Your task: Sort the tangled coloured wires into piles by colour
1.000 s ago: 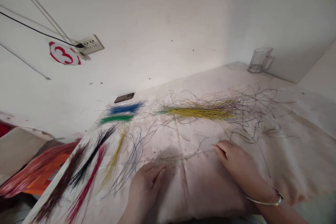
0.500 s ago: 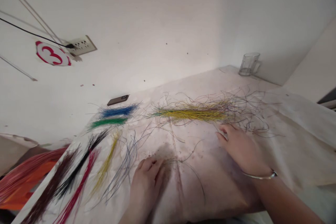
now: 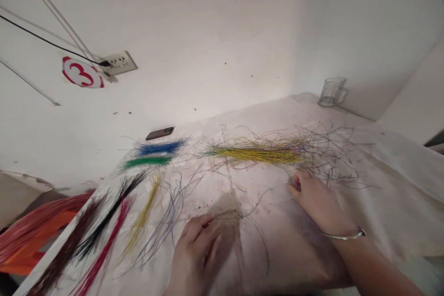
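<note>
A long bundle of thin yellow wires [image 3: 260, 153] lies across the table, with loose, tangled purple and grey wires [image 3: 333, 157] at its right end. Just below that end is my right hand [image 3: 315, 199], its thumb and forefinger closed together in a pinch; whatever is between them is too thin to make out. My left hand [image 3: 197, 249] rests low on the cloth with its fingers curled in. A few loose thin wires [image 3: 258, 226] lie just to its right, and what its fingers hold, if anything, is hidden. Left of it lie sparse grey-blue wires [image 3: 169, 215].
Sorted bundles lie on the left: blue wires [image 3: 161, 148], green wires [image 3: 147, 162], black wires [image 3: 113, 215], red wires [image 3: 109, 245], brown wires [image 3: 69, 245] and a thin yellow bunch [image 3: 145, 212]. A phone [image 3: 160, 133] and a glass mug [image 3: 332, 92] stand near the wall.
My right thumb and forefinger, apart before, have come together. My left hand has turned slightly, its fingers still curled. The view has shifted a little; the bundles lie as before.
</note>
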A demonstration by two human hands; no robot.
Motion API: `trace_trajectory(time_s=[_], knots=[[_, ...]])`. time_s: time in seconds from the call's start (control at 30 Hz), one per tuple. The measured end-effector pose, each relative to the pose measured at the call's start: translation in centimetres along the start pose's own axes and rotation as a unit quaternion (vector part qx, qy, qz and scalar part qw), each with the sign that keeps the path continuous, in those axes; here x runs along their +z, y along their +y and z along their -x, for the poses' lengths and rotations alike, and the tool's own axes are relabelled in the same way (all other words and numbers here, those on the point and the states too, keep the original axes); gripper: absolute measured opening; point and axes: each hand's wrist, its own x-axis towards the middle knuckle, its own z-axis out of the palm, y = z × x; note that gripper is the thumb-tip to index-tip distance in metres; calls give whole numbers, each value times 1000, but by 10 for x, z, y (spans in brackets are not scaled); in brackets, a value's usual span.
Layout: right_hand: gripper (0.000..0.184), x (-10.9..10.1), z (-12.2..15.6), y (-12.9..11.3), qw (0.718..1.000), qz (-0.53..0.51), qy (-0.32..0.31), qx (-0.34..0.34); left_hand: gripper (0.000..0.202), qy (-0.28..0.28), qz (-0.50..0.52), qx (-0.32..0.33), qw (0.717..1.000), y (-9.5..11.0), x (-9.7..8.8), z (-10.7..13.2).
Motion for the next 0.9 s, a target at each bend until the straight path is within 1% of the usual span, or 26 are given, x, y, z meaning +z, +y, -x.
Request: trace_trajectory(time_s=[0.1, 0.23, 0.3, 0.37, 0.47, 0.53, 0.57, 0.6, 0.63, 0.67, 0.7, 0.73, 0.77, 0.8, 0.83, 0.87, 0.9], knots=[[23, -2, -18, -6, 1000, 12, -7, -4, 24, -10, 11, 13, 1000, 7, 0, -3], [18, -2, -40, -15, 998, 44, -38, -20, 23, 0, 24, 32, 999, 14, 2, -6], [22, -1, -45, -18, 998, 34, -51, -20, 23, -1, 34, 40, 999, 17, 2, -7], [25, 0, -45, -18, 998, 22, -64, -10, 23, -11, 48, 49, 998, 19, 3, -8], [21, -2, -39, -15, 998, -13, -65, 11, 24, -25, 76, 59, 995, 22, 4, -8], [15, -5, -29, -13, 995, -82, -62, 20, 24, -33, 97, 65, 993, 24, 5, -10], [14, -7, -23, -14, 987, -143, -65, 25, 23, -39, 111, 67, 991, 25, 6, -11], [14, -8, -15, -15, 972, -220, -77, 32, 23, -48, 130, 67, 988, 26, 6, -12], [15, -10, -7, -17, 943, -314, -98, 46, 23, -57, 152, 63, 985, 29, 6, -14], [16, -11, 2, -21, 893, -425, -133, 64, 23, -65, 179, 52, 980, 32, 7, -16], [18, -13, 11, -26, 823, -531, -181, 89, 22, -74, 210, 34, 974, 35, 8, -19], [22, -13, 19, -32, 747, -615, -227, 111, 21, -87, 246, 9, 965, 40, 10, -21], [24, -14, 28, -39, 684, -675, -242, 135, 20, -104, 289, -28, 951, 46, 12, -24], [25, -15, 35, -46, 640, -715, -238, 149, 20, -125, 341, -74, 929, 52, 15, -27], [26, -15, 43, -54, 615, -740, -227, 151, 23, -146, 402, -123, 895, 58, 17, -30], [27, -15, 49, -62, 610, -751, -210, 144, 28, -165, 466, -169, 853, 65, 20, -33], [28, -14, 56, -70, 616, -752, -191, 138, 33, -179, 527, -207, 805, 72, 22, -37]])
